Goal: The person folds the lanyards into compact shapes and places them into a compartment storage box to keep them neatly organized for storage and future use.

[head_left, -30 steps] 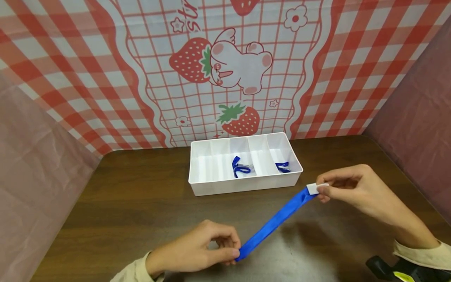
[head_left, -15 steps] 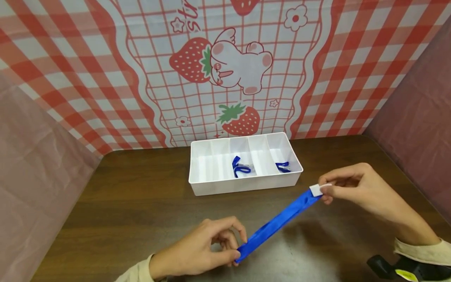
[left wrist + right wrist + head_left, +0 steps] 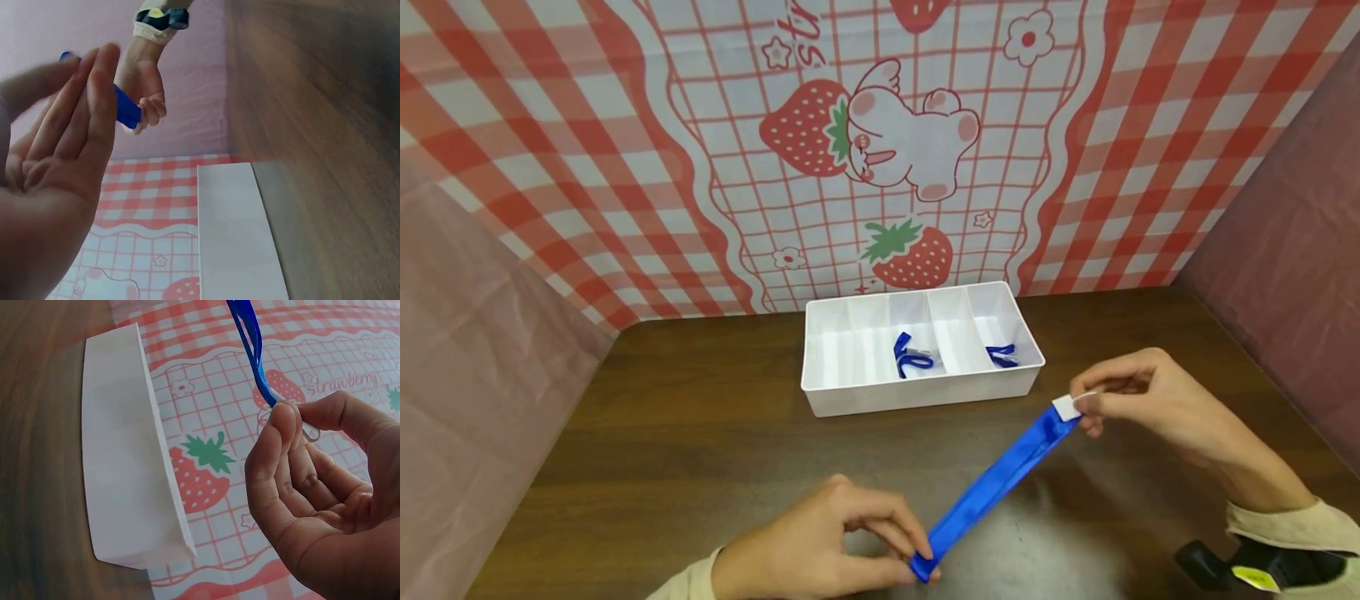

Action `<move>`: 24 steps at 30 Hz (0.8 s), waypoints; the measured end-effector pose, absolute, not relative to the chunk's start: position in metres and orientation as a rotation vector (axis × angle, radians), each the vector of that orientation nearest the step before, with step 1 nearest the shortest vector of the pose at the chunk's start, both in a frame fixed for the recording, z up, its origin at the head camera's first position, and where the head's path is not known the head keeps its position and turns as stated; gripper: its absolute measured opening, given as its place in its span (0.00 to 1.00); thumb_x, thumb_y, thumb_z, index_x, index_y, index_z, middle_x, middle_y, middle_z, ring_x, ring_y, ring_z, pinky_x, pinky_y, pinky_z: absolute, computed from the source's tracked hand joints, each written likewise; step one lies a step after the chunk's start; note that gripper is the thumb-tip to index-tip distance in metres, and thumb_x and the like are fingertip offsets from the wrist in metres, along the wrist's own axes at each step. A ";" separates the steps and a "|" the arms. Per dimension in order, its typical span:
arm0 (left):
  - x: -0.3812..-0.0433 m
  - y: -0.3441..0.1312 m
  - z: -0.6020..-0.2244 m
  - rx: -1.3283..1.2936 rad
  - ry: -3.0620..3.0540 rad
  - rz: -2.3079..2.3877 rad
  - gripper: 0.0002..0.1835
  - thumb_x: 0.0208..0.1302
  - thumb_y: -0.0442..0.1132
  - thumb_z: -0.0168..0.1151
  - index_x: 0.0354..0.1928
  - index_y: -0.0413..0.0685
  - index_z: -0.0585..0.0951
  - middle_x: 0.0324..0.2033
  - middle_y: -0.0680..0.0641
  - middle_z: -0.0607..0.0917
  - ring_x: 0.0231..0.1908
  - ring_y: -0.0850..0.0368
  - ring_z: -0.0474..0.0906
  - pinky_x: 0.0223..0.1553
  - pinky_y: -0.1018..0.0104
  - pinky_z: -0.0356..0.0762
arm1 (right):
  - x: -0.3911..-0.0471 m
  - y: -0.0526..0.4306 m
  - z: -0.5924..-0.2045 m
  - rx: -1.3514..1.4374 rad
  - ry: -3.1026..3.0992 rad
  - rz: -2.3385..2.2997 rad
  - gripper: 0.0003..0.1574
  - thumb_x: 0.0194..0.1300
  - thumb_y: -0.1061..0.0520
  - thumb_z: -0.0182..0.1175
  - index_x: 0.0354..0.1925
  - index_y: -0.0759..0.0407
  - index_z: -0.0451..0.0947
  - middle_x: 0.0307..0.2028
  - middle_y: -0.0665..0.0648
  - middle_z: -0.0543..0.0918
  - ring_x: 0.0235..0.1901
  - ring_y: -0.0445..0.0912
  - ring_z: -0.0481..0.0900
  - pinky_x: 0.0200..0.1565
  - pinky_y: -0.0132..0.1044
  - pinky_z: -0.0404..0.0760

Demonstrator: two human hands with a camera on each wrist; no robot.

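Note:
A blue lanyard [image 3: 988,492], folded into a band, stretches slantwise between the two hands above the table. My right hand [image 3: 1138,396] pinches its white end piece [image 3: 1064,407] between thumb and fingertips; in the right wrist view a small metal hook [image 3: 310,432] sticks out past the thumb. At the lower end, the thumb and fingers of my left hand [image 3: 842,542] pinch the blue fold. The left wrist view shows my left hand [image 3: 69,131] mostly covering the strap, with a blue stretch [image 3: 127,109] visible by the right hand.
Behind the hands stands a white divided box [image 3: 917,392] against the strawberry-print cloth [image 3: 700,208]. One blue lanyard [image 3: 914,360] lies in its middle compartment, another [image 3: 1002,356] in the rightmost one. The wooden table [image 3: 647,433] extends under everything; pink cloth [image 3: 1292,292] hangs at the sides.
My left hand has shifted slightly right and down along with the lanyard's lower end, its fingers re-gripping the fold. My right hand has moved a little left, still pinching the white end.

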State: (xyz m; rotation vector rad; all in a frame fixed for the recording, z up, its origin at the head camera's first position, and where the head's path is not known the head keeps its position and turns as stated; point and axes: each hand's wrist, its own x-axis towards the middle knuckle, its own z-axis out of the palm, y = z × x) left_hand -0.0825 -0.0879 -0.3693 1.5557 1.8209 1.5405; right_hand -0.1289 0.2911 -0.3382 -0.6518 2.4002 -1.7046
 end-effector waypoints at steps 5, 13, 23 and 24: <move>-0.081 -0.086 -0.364 1.707 1.974 1.578 0.04 0.64 0.29 0.66 0.39 0.43 0.84 0.36 0.50 0.86 0.39 0.70 0.80 0.40 0.72 0.82 | -0.134 0.289 -0.344 -0.635 2.338 -1.704 0.07 0.65 0.73 0.58 0.38 0.69 0.83 0.25 0.60 0.86 0.22 0.50 0.83 0.30 0.44 0.84; -0.070 -0.085 -0.342 1.783 1.768 1.400 0.03 0.67 0.28 0.62 0.40 0.39 0.79 0.59 0.42 0.81 0.65 0.56 0.72 0.60 0.62 0.74 | -0.145 0.279 -0.359 -0.670 1.912 -1.797 0.11 0.67 0.73 0.51 0.39 0.72 0.81 0.27 0.57 0.85 0.26 0.44 0.82 0.30 0.43 0.85; -0.065 -0.075 -0.345 1.800 1.846 1.353 0.05 0.70 0.29 0.58 0.45 0.42 0.80 0.47 0.46 0.87 0.52 0.72 0.79 0.50 0.75 0.77 | -0.161 0.263 -0.365 -0.679 1.717 -1.798 0.15 0.69 0.72 0.48 0.40 0.73 0.82 0.30 0.56 0.85 0.27 0.42 0.81 0.32 0.37 0.83; -0.065 -0.075 -0.346 1.782 1.863 1.360 0.06 0.71 0.30 0.57 0.46 0.42 0.80 0.46 0.47 0.87 0.49 0.74 0.79 0.49 0.76 0.77 | -0.162 0.261 -0.365 -0.676 1.735 -1.784 0.14 0.68 0.72 0.49 0.40 0.74 0.82 0.30 0.56 0.85 0.27 0.42 0.82 0.32 0.37 0.83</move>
